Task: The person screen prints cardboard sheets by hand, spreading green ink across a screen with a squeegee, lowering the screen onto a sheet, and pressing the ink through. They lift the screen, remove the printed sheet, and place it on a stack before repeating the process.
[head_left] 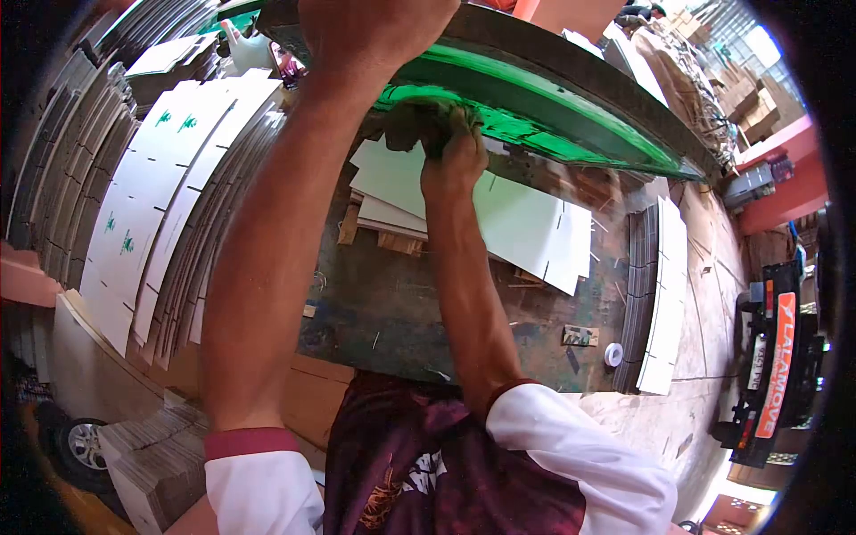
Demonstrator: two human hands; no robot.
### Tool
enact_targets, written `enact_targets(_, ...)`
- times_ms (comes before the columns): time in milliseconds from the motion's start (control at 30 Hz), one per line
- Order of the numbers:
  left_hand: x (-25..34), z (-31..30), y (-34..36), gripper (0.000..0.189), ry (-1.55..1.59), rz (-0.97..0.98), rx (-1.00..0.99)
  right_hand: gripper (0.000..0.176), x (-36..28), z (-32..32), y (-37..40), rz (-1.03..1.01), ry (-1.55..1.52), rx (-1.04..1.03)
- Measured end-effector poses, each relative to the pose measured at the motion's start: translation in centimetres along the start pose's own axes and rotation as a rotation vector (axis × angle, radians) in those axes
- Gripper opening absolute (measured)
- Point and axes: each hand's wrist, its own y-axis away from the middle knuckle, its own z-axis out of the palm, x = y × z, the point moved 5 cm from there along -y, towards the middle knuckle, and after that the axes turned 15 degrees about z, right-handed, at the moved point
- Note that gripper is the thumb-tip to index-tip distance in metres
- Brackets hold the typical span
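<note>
A screen-printing frame (580, 76) with a dark border and green-inked mesh (544, 141) is tilted up over the table (392, 312). My left hand (374, 31) is closed on the frame's upper edge, its fingertips out of sight. Lower down, my right hand (456, 159) is closed around a dark, crumpled rag (415, 123), held up against the green underside of the mesh. Flat white cardboard sheets (526, 223) lie on the table beneath the raised frame, partly behind my right forearm.
Stacked white cardboard with green prints (169, 178) leans at the left. Another cardboard stack (662, 294) stands at the table's right edge, near a tape roll (613, 355) and a small block-like item (580, 336). A gloved hand (245, 49) shows beyond the left stack. A vehicle (771, 366) is at right.
</note>
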Motion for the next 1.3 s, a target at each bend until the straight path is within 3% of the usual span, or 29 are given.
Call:
enact_targets(100, 0.0, 0.0, 0.0, 0.049, -0.002, 0.023, 0.017, 0.023, 0.7, 0.3, 0.0, -0.133, 0.081, 0.069)
enact_targets(233, 0.3, -0.1, -0.2, 0.048, 0.03, 0.01, 0.023, 0.02, 3.2, -0.5, -2.2, -0.139, 0.04, 0.065)
enact_targets(333, -0.1, 0.2, 0.0, 0.048, 0.042, 0.036, 0.014, 0.018, 4.9, -0.5, -4.7, -0.233, 0.417, 0.101)
enact_targets(367, -0.2, 0.2, 0.0, 0.048, 0.039, 0.04, 0.015, 0.018, 4.7, -0.2, -5.3, -0.233, 0.413, 0.097)
enact_targets(433, -0.2, 0.1, 0.2, 0.05, 0.028, 0.055, 0.016, 0.022, 5.5, -0.9, -6.1, 0.059, 0.467, 0.148)
enact_targets(567, -0.1, 0.2, 0.1, 0.052, 0.008, 0.044, 0.013, 0.023, 2.3, 0.7, -2.1, 0.18, 0.467, 0.241)
enact_targets(633, -0.3, 0.3, 0.2, 0.053, -0.001, 0.047, -0.005, 0.02, 0.6, 0.9, -0.2, -0.034, 0.369, 0.185)
enact_targets(767, -0.2, 0.4, 0.3, 0.052, 0.016, 0.011, -0.034, 0.02, -1.0, 1.3, 1.9, -0.121, 0.177, 0.094)
enact_targets(833, -0.4, 0.4, 0.3, 0.052, 0.023, 0.006, -0.012, 0.017, -1.2, 1.7, 1.4, -0.339, 0.486, 0.253)
enact_targets(867, -0.3, 0.5, 0.2, 0.052, 0.024, 0.009, -0.013, 0.017, -0.7, 1.8, 1.2, -0.339, 0.483, 0.254)
enact_targets(933, -0.3, 0.5, -0.1, 0.051, 0.029, 0.021, -0.014, 0.015, 0.5, 2.3, 0.5, -0.297, 0.344, 0.122)
enact_targets(1100, 0.1, 0.1, 0.0, 0.049, 0.051, -0.001, -0.042, 0.016, 4.5, 0.7, -4.7, -0.205, 0.437, 0.224)
enact_targets(1200, 0.0, -0.1, 0.3, 0.049, 0.037, 0.04, -0.012, 0.016, 9.5, -1.6, -9.4, -0.065, -0.121, 0.141)
enact_targets(1267, 0.2, -0.1, 0.2, 0.048, 0.017, 0.049, 0.003, 0.016, 8.0, -0.1, -7.4, -0.278, 0.486, 0.259)
enact_targets(1300, 0.2, 0.0, 0.2, 0.048, 0.025, 0.055, 0.002, 0.016, 7.6, 0.3, -6.2, -0.284, 0.481, 0.265)
